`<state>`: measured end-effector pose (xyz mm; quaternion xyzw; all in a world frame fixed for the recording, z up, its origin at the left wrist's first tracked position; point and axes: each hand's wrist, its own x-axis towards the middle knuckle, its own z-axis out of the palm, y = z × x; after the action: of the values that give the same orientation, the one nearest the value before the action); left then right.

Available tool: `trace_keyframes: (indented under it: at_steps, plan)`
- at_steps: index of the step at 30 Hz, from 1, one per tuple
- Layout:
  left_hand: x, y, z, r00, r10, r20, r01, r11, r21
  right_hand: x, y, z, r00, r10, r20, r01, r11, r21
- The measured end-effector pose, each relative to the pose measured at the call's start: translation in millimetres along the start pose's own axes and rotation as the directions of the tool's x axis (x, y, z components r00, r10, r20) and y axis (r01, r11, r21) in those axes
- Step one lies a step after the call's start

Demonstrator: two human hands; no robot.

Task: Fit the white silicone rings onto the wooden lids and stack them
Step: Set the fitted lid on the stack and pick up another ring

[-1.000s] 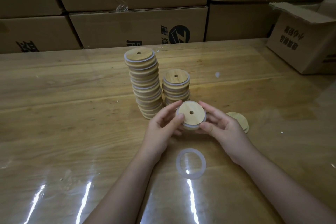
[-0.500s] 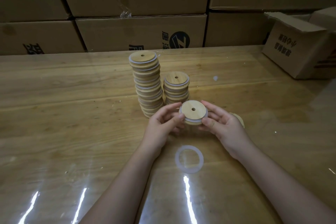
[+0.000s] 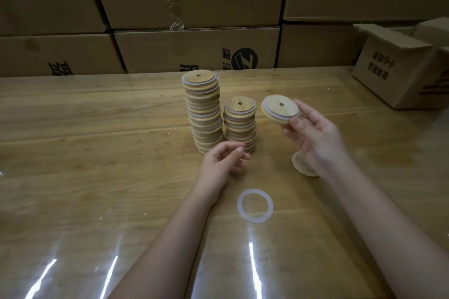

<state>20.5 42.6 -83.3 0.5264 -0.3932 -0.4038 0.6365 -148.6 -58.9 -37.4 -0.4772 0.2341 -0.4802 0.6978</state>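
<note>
Pinching the ringed lid [image 3: 279, 109] in my right hand [image 3: 313, 138], I hold it just right of the short stack [image 3: 240, 124]; my left hand [image 3: 222, 165] is loosely curled, empty. Off-centre placement could tip that stack into the leaning tall stack [image 3: 204, 114].

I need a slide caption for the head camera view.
Right hand holds a ringed wooden lid near the shorter stack; a loose silicone ring lies on the table.

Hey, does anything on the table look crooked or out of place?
The tall stack of ringed lids is uneven: lids sit offset, so it snakes sideways, and its top ring pokes out on the right. The short stack beside it looks less crooked.
</note>
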Motion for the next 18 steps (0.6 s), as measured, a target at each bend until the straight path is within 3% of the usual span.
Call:
trace_keyframes:
  at_steps: [7, 13, 18]
  plan:
    - [2, -1, 0, 1.000, -0.009, 0.023, 0.008, 0.999, 0.048, 32, -5, 32, 0.999, -0.014, -0.039, 0.010, 0.994, -0.108]
    - [2, -1, 2, 0.999, -0.017, 0.045, 0.015, 0.999, 0.051, 44, 6, 38, 0.990, 0.091, 0.106, -0.023, 0.856, -0.516]
    - [2, 0, 4, 0.998, -0.012, 0.062, 0.008, 0.997, 0.074, 48, 14, 40, 0.995, 0.053, 0.085, 0.004, 0.826, -0.563]
